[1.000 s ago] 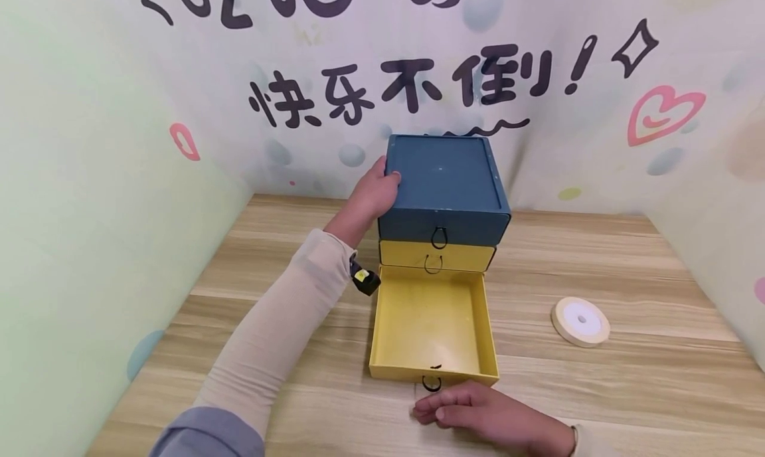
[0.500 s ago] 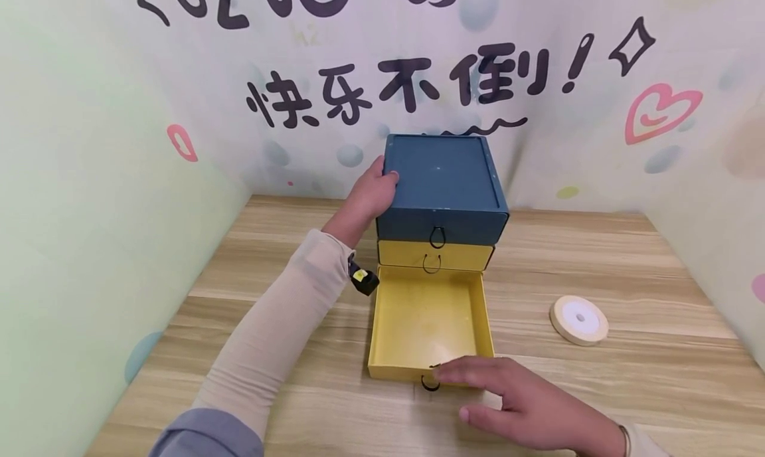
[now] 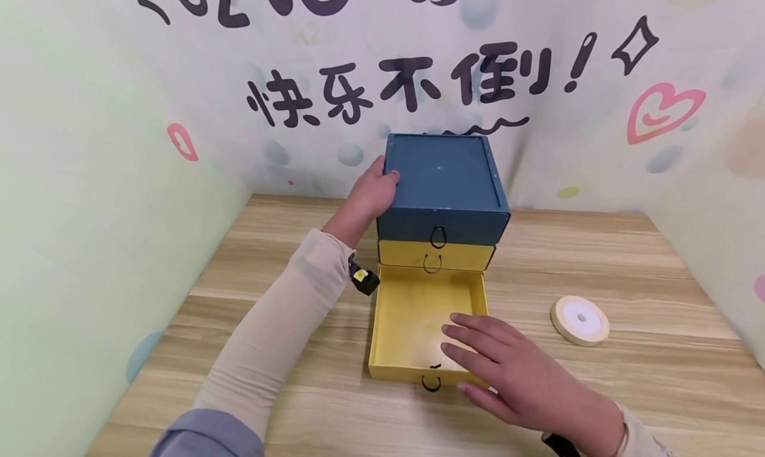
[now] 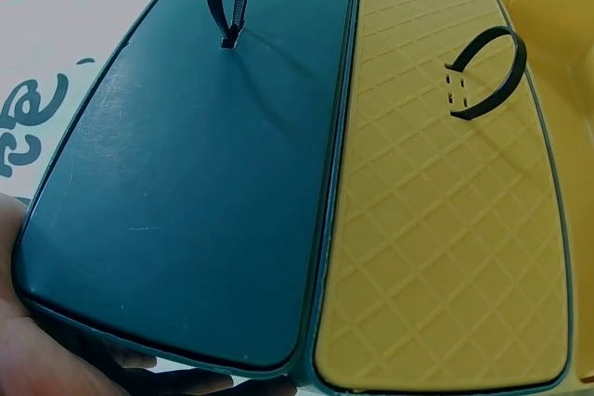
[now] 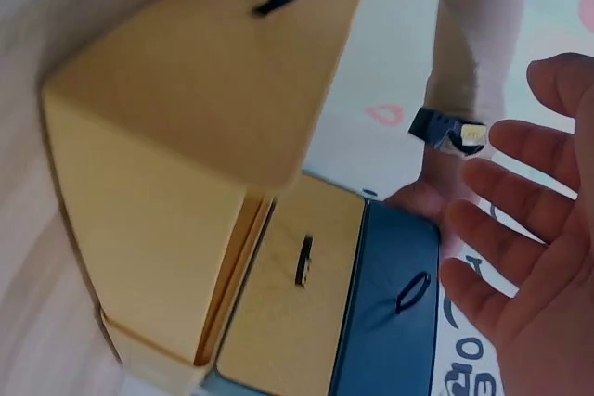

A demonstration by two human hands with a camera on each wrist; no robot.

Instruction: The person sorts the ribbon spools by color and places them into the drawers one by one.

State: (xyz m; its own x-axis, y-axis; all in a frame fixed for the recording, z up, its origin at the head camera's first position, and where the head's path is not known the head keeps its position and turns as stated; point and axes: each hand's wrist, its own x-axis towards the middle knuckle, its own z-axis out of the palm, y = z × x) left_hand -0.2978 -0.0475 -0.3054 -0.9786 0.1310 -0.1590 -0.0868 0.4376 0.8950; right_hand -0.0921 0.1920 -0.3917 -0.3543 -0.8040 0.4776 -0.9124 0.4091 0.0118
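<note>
A small drawer cabinet [image 3: 442,171] with a blue top stands near the back wall. My left hand [image 3: 373,191] holds its left side, thumb over the top edge. The left wrist view shows fingers [image 4: 46,364] along that side. The blue top drawer [image 3: 412,226] and yellow middle drawer [image 3: 403,255] are closed, each with a black loop pull. Pulled far out, the yellow bottom drawer [image 3: 412,317] shows a bare inside. My right hand [image 3: 516,377], fingers spread and holding nothing, hovers over its front right corner, hiding that corner. In the right wrist view the palm [image 5: 557,220] faces the drawers.
A roll of cream ribbon [image 3: 581,321] lies flat on the wooden table [image 3: 287,410], right of the drawer. Behind the cabinet hangs a white printed backdrop [image 3: 209,98]. A pale wall [image 3: 78,211] bounds the left side.
My right hand has risen from in front of the bottom drawer's pull to over its front right corner, and its fingers have spread. The left hand, cabinet and drawers have stayed put.
</note>
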